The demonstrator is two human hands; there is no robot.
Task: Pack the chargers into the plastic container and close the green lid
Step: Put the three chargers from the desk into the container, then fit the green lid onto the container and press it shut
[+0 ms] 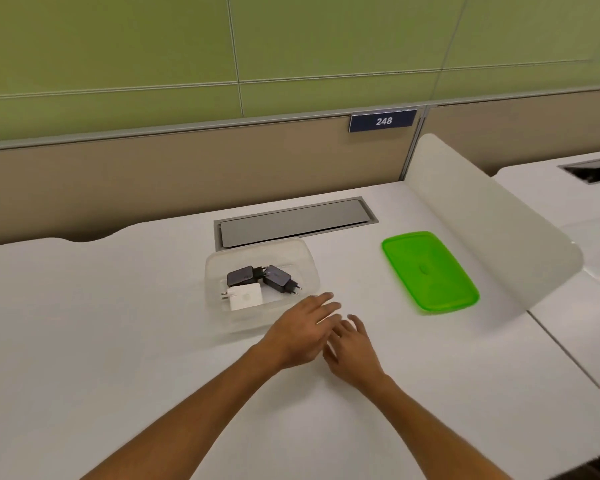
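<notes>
A clear plastic container [219, 268] stands on the white desk, lidless. Inside lie two dark chargers [240, 275] [278, 278] and one white charger [246, 296]. The green lid [430, 271] lies flat on the desk to the container's right, apart from it. My left hand [302, 332] hovers at the container's near right corner, fingers spread, holding nothing. My right hand [352, 351] is just beside it on the right, fingers apart and empty, with its fingertips partly under the left hand.
A grey cable hatch [293, 221] is set into the desk [118, 341] behind the container. A frosted divider panel [482, 216] rises right of the lid. A low partition with a "248" sign [383, 120] runs along the back.
</notes>
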